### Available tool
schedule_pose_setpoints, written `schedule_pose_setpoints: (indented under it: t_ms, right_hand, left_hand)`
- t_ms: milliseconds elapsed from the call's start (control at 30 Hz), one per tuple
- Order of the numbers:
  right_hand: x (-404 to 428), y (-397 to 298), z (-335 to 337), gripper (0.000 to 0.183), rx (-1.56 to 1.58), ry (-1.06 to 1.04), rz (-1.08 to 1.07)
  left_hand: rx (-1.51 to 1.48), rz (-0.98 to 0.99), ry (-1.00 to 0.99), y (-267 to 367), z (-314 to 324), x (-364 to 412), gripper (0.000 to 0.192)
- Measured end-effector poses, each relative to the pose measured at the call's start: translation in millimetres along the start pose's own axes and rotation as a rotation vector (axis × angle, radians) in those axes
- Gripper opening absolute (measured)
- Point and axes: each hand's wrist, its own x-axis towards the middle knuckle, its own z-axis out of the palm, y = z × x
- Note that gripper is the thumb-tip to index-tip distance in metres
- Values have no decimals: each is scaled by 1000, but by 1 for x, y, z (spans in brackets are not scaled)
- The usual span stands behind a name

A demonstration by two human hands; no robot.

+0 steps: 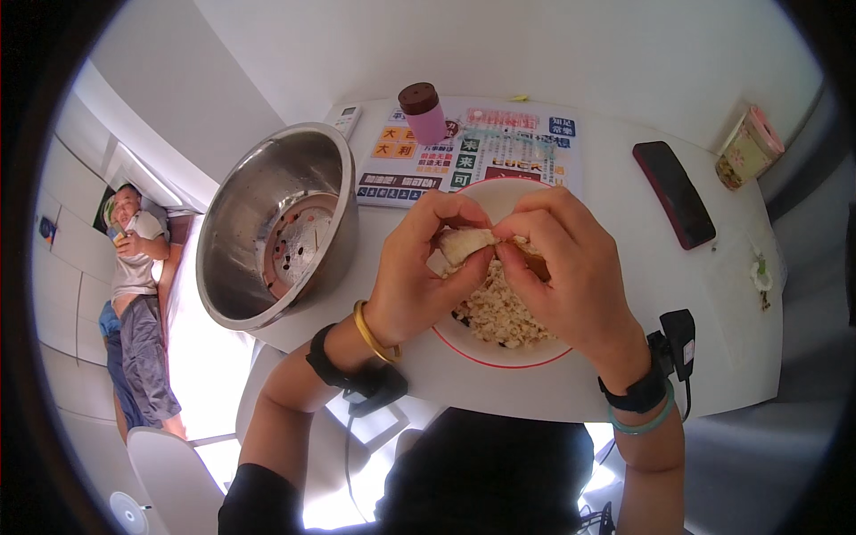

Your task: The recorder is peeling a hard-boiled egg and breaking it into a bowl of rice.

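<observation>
My left hand (435, 264) pinches a pale, soft piece of food (465, 245), apparently bread or a steamed bun. Its fingertips meet those of my right hand (565, 271), which is closed around a browner piece (537, 266) of similar food. Whether the two pieces are still joined cannot be seen behind the fingers. Both hands are above a white bowl (511, 361) with a red rim. Small pale crumbs (501, 311) heap up inside it, with a few dark bits at the lower edge.
A large steel basin (227, 267) with dark bits at its bottom stands left. Behind the bowl, a pink jar (425, 124) with a brown lid rests on a printed sheet (401, 190). A phone (672, 194) and a floral container (749, 150) are right. Another person (137, 267) is far left.
</observation>
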Motion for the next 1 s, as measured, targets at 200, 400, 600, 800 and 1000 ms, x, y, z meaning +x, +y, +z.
schedule_pose_setpoints:
  t_ms: [200,400,600,800,1000]
  right_hand:
    - [-2,3,-1,21,-87,-18,-49]
    - [-1,1,0,23,-128,-47,-67]
    - [-3,3,2,21,-57,-16,-26]
    - [-3,3,1,21,40,42,67]
    - [-2,6,0,21,27,18,29]
  left_hand:
    - [27,10,-14,-2,1,1,33]
    - [42,-1,-38,1,-2,-1,33]
    - [38,9,-49,-1,0,-1,32]
    - [7,25,-41,-1,-2,0,30]
    - [-30,8,-42,-1,-1,0,33]
